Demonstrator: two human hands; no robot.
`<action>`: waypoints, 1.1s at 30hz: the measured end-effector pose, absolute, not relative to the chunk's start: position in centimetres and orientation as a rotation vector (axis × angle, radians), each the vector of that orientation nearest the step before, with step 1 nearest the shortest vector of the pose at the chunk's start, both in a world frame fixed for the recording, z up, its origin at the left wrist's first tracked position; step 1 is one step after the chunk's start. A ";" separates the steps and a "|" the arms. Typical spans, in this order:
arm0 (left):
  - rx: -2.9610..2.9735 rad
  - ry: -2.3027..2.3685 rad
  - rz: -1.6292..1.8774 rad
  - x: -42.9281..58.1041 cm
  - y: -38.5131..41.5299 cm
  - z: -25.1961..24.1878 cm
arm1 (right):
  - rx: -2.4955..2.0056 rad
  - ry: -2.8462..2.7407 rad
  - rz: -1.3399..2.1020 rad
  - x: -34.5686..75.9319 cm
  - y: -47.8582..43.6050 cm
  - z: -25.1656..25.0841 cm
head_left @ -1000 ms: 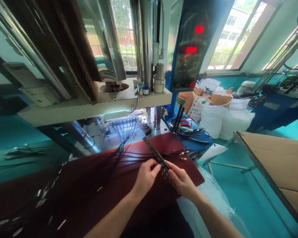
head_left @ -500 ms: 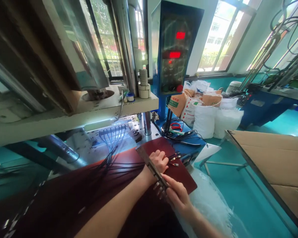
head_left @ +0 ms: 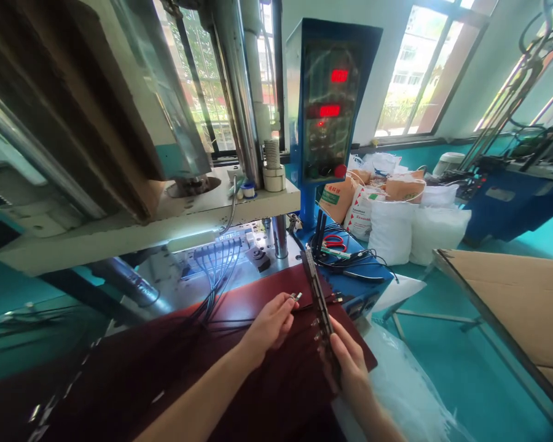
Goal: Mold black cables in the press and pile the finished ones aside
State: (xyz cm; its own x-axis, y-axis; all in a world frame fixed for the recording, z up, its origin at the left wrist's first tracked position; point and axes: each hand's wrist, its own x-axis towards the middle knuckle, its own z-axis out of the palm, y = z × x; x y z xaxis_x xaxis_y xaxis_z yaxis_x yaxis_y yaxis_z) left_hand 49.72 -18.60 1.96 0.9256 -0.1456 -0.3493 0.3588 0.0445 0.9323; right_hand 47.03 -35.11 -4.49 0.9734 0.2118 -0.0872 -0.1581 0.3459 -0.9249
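Note:
My right hand (head_left: 351, 368) grips the lower end of a long, dark slotted metal bar (head_left: 320, 301), which stands nearly upright over the mat with several cable ends in its slots. My left hand (head_left: 270, 325) pinches a thin black cable close to its small metal connector (head_left: 296, 296). Beneath both hands lies a dark red mat (head_left: 262, 283). A bundle of black cables (head_left: 214, 301) runs across it to a row of connectors on the machine bed (head_left: 216, 252). More metal cable tips (head_left: 335, 299) show beyond the bar.
A press-like machine with a cream crossbeam (head_left: 142, 227) and a control panel with red displays (head_left: 327, 101) stands ahead. On the blue bench (head_left: 368, 288) lie pliers and red-handled scissors (head_left: 334, 241). White sacks (head_left: 391, 232) and a cardboard sheet (head_left: 502, 307) are to the right.
The slotted bar has swung from a slant to nearly upright, held by my right hand alone. My left hand has come off it and now pinches a cable near its connector.

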 end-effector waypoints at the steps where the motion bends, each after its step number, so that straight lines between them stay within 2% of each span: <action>1: 1.440 0.189 -0.356 49.2 -18.4 2.0 | -1.201 -0.041 0.263 47.2 -35.0 -4.3; 9: 1.501 0.117 -0.071 48.0 -18.7 1.1 | -1.317 -0.111 0.333 47.5 -34.7 -3.5; 19: 1.969 0.050 0.064 47.9 -17.7 1.8 | -1.403 -0.183 0.339 47.7 -34.6 -3.8; 33: 1.880 0.007 -0.028 48.5 -17.1 2.2 | -1.404 -0.132 0.365 47.7 -34.7 -3.3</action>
State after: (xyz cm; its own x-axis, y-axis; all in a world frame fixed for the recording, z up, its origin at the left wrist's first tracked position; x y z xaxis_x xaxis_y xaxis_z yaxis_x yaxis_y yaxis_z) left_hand 48.53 -17.07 2.18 0.9997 -0.0092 -0.0233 0.0194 -0.3048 0.9522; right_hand 47.68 -34.67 -3.34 0.9372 0.3259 -0.1241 -0.1715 0.1208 -0.9778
